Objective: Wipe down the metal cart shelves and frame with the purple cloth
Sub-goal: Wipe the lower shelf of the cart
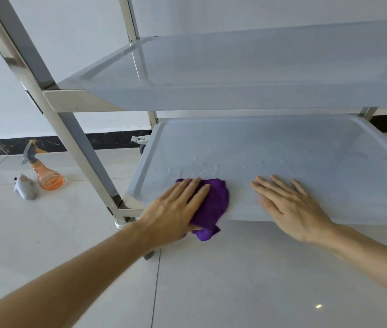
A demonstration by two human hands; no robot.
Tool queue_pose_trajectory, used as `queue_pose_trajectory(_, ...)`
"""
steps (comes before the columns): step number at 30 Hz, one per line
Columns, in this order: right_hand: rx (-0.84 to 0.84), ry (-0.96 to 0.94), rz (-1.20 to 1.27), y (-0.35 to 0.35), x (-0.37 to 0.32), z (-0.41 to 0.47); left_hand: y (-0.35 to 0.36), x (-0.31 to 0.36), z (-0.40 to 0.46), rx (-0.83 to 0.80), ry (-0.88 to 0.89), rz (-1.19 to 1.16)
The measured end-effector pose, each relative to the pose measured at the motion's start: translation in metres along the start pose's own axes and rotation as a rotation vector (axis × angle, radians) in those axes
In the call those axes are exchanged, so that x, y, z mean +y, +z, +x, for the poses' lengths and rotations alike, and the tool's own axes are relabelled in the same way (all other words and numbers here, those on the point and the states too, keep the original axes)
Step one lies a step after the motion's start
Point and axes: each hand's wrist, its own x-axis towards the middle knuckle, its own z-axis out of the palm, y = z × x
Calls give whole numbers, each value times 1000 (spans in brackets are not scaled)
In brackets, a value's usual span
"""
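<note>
The metal cart fills the view, with a middle shelf above and a lower shelf below it. Water droplets speckle the lower shelf near its front. My left hand presses the purple cloth flat on the front left of the lower shelf, fingers straight; part of the cloth hangs over the front edge. My right hand lies flat and open on the shelf's front rim, to the right of the cloth and apart from it.
A steel frame post runs diagonally down the left to a foot on the tiled floor. An orange spray bottle and a small grey object stand on the floor to the left. A white wall with dark skirting lies behind.
</note>
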Motion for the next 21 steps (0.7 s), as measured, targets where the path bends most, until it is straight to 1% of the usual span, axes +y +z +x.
queue_pose_trajectory(3,0,3,4,0,-1,0,4,-38,-36,10,-53,35)
queue_pose_trajectory(6,1,2,-8,1,-5,-1,10,-50,-52,-32,-125,-20)
queue_pose_trajectory(8,12,7,-9,1,-7,-1,14,-42,-46,-25,-145,-67)
queue_pose_trajectory(10,21,7,-7,2,-7,-2,15,-26,-32,20,-133,-107)
queue_pose_trajectory(13,15,5,17,1,-6,-1,13,7,-2,97,-105,-144)
queue_pose_trajectory(15,1,3,58,-1,-5,2,11,34,20,106,-96,-193)
queue_pose_trajectory(17,-16,9,182,-5,-2,5,8,56,42,70,-80,-251)
queue_pose_trajectory(18,-13,22,285,-8,0,6,5,63,51,41,-72,-280)
queue_pose_trajectory(20,46,86,516,-18,5,4,-1,63,65,-9,-55,-377)
queue_pose_trajectory(21,104,124,599,-23,6,3,-4,57,67,-35,-57,-466)
